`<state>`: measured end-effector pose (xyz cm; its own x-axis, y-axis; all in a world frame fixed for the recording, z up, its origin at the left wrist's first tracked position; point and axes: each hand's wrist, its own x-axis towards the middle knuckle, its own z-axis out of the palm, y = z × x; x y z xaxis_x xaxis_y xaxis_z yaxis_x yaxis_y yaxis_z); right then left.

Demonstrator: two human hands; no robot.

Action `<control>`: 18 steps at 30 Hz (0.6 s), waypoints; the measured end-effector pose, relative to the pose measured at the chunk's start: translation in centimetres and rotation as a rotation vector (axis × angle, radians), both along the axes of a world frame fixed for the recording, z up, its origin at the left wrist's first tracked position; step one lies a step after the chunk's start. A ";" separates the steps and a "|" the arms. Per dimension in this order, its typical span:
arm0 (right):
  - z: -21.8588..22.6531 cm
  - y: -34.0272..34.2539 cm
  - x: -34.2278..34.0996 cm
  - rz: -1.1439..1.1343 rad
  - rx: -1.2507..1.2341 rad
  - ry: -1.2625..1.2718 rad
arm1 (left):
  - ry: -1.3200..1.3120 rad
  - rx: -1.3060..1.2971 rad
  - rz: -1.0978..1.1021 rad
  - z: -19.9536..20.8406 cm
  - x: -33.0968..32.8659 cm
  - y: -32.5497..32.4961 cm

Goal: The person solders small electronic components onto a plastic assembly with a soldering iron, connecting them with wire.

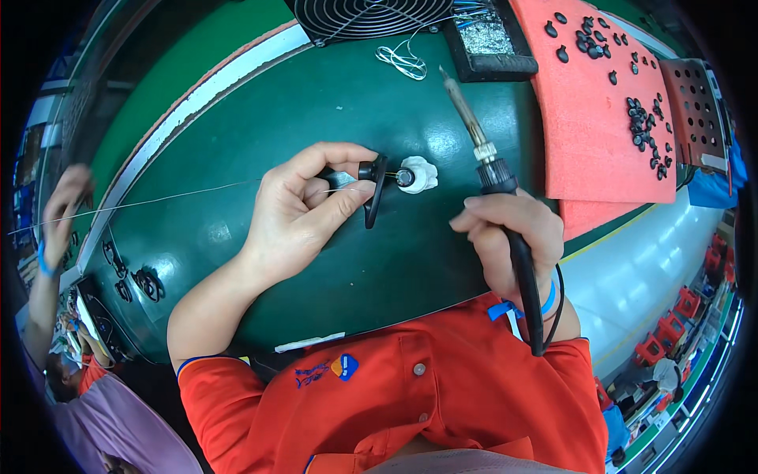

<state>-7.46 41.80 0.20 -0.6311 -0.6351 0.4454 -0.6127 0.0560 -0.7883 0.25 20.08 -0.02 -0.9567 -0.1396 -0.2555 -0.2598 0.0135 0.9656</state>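
Note:
Over the middle of the green mat, my left hand [286, 209] pinches a small black part with a flat plate [379, 197] between thumb and fingers. Short thin wires run from this part to a small round black component [405, 177], which rests against a white lump [425, 175]. A thin solder wire [181, 193] stretches leftward from my left hand. My right hand [517, 237] is closed round the handle of a soldering iron [496, 175]. Its tip points up and away, apart from the black part.
A black fan [371, 17] stands at the back, beside a soldering iron stand [489, 47] and a loop of white wire [403, 62]. Many small black parts lie on pink foam [592, 158] at right. Black pieces [148, 283] lie at left, near another person's hand [63, 207].

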 end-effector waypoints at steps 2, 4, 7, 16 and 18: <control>-0.5 0.3 0.2 0.050 -0.049 -0.051 | 0.021 -0.085 -0.002 0.0 0.1 0.1; -0.6 0.1 0.5 -0.021 -0.094 -0.064 | 0.043 -0.168 -0.004 0.1 0.0 0.1; -1.0 0.4 0.3 -0.063 -0.175 -0.026 | 0.091 -0.284 -0.006 0.0 0.1 0.0; -0.2 1.2 0.8 0.001 -0.084 0.135 | 0.149 -0.324 -0.007 -0.4 0.2 -0.1; -0.3 1.2 0.9 -0.004 -0.079 0.138 | 0.157 -0.330 -0.016 -0.4 0.2 -0.1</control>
